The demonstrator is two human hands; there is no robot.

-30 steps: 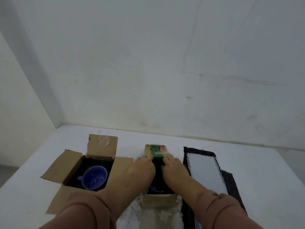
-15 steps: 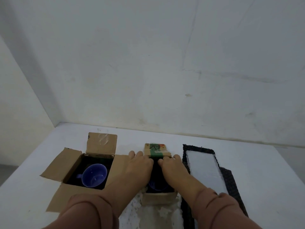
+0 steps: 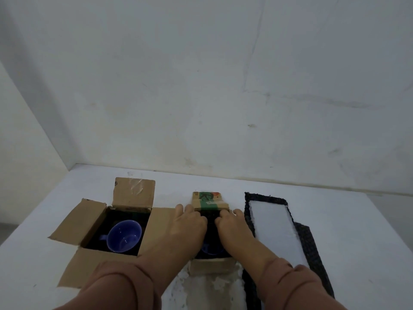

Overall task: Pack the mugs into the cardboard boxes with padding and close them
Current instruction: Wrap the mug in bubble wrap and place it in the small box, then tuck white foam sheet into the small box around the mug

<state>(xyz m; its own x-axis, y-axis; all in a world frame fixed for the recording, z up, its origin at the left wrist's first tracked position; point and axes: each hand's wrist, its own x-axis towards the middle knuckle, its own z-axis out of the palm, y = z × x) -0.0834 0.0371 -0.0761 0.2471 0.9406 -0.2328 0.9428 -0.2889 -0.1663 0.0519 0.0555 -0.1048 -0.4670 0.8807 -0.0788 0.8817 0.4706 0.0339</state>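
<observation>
A white counter (image 3: 357, 220) is seen from above, set against a pale wall (image 3: 223, 86). On its left part an open cardboard box (image 3: 89, 222) is placed with all four flaps spread outward; a blue mug (image 3: 124, 236) is seated upright inside it, ringed by dark padding, its handle turned to the left. A strip of clear tape is seen on the far flap.

Just to the right a second, smaller box (image 3: 212, 265) is found, with a printed green and orange flap (image 3: 209, 199) raised at its far side. Both hands are laid over the opening of this box. The left hand (image 3: 190, 227) and the right hand (image 3: 232, 227) are held palm down with fingers curled downward onto dark padding (image 3: 211, 217) at the far edge of the opening; whether anything is actually gripped cannot be told. A second blue mug (image 3: 211, 250) is partly visible inside, between the wrists.

To the right of the small box a long white foam sheet (image 3: 277, 231) is laid on top of a black mesh-like mat (image 3: 310, 245). Torn white scraps (image 3: 201, 291) are scattered at the near edge. Brownish-pink sleeves (image 3: 116, 287) cover both forearms.
</observation>
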